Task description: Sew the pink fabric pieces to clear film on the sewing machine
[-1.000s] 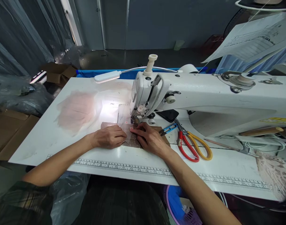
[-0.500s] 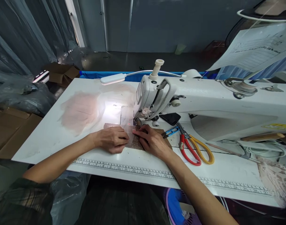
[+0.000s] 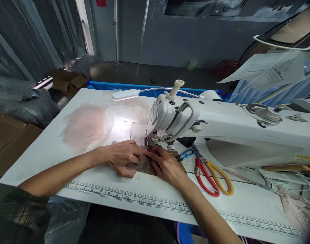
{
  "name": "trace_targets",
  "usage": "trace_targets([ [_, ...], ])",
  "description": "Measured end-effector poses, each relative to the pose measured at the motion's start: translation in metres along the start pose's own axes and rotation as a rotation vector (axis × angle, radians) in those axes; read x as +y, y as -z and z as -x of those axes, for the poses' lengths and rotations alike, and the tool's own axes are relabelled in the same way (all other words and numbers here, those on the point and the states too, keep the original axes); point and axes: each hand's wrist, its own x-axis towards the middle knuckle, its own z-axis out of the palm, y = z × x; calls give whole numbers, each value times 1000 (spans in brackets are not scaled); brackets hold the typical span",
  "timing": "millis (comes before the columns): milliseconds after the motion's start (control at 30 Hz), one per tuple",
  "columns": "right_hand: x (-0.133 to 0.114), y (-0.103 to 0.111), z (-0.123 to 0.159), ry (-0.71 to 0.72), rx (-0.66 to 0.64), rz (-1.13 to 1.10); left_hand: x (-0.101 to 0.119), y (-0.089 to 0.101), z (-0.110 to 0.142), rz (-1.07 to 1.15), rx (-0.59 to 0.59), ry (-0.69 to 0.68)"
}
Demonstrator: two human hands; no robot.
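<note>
Under the needle end of a white sewing machine [image 3: 158,117] lies a thin, sheer pale fabric [image 3: 137,135]. My left hand [image 3: 123,157] rests on its near left part, fingers curled down and thumb drawn in, with cloth beneath them. Close to the presser foot [image 3: 148,142], my right hand [image 3: 167,165] holds the fabric's right edge, index finger stretched toward the foot and thumb tucked below. A brown board [image 3: 148,167] shows under the sheer cloth. The fingertips partly hide the fabric.
Right of my right hand lie blue thread snips [image 3: 185,155] and scissors with red and yellow handles [image 3: 214,176]. A lit lamp [image 3: 126,95] hangs over the table. Pink sheer cloth [image 3: 84,127] spreads at left. A printed ruler [image 3: 134,200] runs along the front edge.
The whole view has tilted upward, so the table sits lower. My left hand's thumb has spread lower, away from its fingers. My right hand keeps nearly the same place at the presser foot.
</note>
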Motion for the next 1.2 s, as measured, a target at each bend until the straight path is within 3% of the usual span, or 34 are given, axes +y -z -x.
trace_targets([
  [633, -2, 2, -5, -58, -72, 91, -1, -10, -1, -284, -49, 59],
  [900, -2, 2, -5, -51, -54, 35, -8, -17, 1, -276, -41, 96],
  [1200, -2, -3, -8, -124, -71, 124, -11, -12, -1, -283, -16, 151],
])
